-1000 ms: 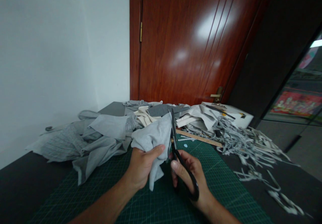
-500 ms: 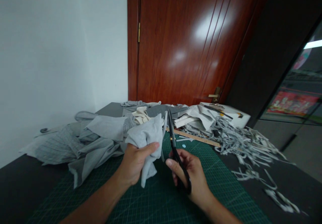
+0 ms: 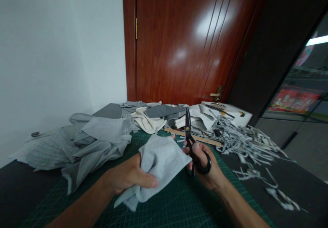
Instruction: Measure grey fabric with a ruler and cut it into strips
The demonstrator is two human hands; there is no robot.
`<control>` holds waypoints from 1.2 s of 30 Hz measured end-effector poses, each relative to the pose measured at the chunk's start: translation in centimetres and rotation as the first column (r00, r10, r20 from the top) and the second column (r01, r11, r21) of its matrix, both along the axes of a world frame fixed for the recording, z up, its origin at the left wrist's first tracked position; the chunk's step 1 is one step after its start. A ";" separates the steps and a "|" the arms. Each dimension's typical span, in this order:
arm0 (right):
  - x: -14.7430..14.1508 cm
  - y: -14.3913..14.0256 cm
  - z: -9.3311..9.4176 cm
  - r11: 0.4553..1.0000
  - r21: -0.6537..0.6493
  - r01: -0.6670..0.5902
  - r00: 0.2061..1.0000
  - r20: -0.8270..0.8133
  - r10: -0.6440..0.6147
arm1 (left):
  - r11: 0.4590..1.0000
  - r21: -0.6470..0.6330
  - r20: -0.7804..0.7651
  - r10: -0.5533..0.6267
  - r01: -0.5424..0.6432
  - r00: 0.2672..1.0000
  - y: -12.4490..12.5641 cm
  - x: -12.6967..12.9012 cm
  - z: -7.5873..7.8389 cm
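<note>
My left hand (image 3: 128, 176) grips a piece of light grey cloth (image 3: 159, 161) just above the green cutting mat (image 3: 179, 204). The cloth is spread out flat towards the right and its lower end droops to the mat. My right hand (image 3: 205, 166) holds black scissors (image 3: 192, 142) by the handles, blades closed and pointing up. That hand also touches the right corner of the cloth.
A heap of grey cloth pieces (image 3: 84, 142) lies left on the dark table (image 3: 15, 190). Cream and grey pieces (image 3: 151, 118) and a wooden ruler (image 3: 202, 139) lie behind the mat. Cut grey strips (image 3: 248, 142) spread to the right, next to a white box (image 3: 235, 117). A brown door (image 3: 184, 43) stands behind.
The cloth was bunched and upright beside the scissor blades; now it is lowered and spread flat. My right hand with the scissors has moved right and up, away from the cloth's edge.
</note>
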State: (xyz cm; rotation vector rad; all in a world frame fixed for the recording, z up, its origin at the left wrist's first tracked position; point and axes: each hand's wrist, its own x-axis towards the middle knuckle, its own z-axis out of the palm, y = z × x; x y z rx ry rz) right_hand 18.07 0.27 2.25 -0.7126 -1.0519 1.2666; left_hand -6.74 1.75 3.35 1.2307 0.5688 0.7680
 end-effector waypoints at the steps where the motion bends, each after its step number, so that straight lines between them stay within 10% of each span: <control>1: 0.0 -0.1 0.0 0.999 -0.014 -0.044 0.999 0.015 0.044 | 0.999 -0.009 -0.020 -0.039 0.039 0.999 -0.2 0.1 0.2; 6: -0.4 -0.5 0.1 0.986 -0.069 -0.149 0.980 0.123 0.156 | 0.993 -0.064 -0.119 -0.110 0.103 0.987 -0.2 0.2 0.9; 12: -0.6 0.0 0.3 0.997 -0.063 -0.035 0.998 0.049 0.038 | 0.967 0.142 -0.294 0.247 -0.214 0.923 3.6 0.2 -0.5; 17: -0.5 0.4 0.8 0.995 -0.052 0.083 0.995 -0.053 -0.086 | 0.644 0.618 -0.225 0.694 -0.450 0.684 3.6 0.1 1.5; 20: -0.7 0.6 1.3 0.991 -0.049 0.125 0.986 -0.108 -0.129 | 0.914 0.389 -0.410 0.062 0.113 0.910 0.9 1.0 2.4; 23: -1.2 0.6 1.8 0.989 -0.043 0.144 0.979 -0.136 -0.148 | 0.868 0.135 -0.529 -0.344 0.477 0.776 -1.3 3.1 0.5; 27: -1.7 0.1 2.2 0.991 -0.050 0.123 0.977 -0.167 -0.130 | 0.868 0.291 -0.623 -0.146 0.402 0.768 -1.8 5.4 -2.8; 36: -1.4 -0.1 2.4 0.989 -0.081 0.124 0.972 -0.189 -0.137 | 0.881 0.446 -0.446 0.065 0.159 0.893 -1.6 5.9 -3.9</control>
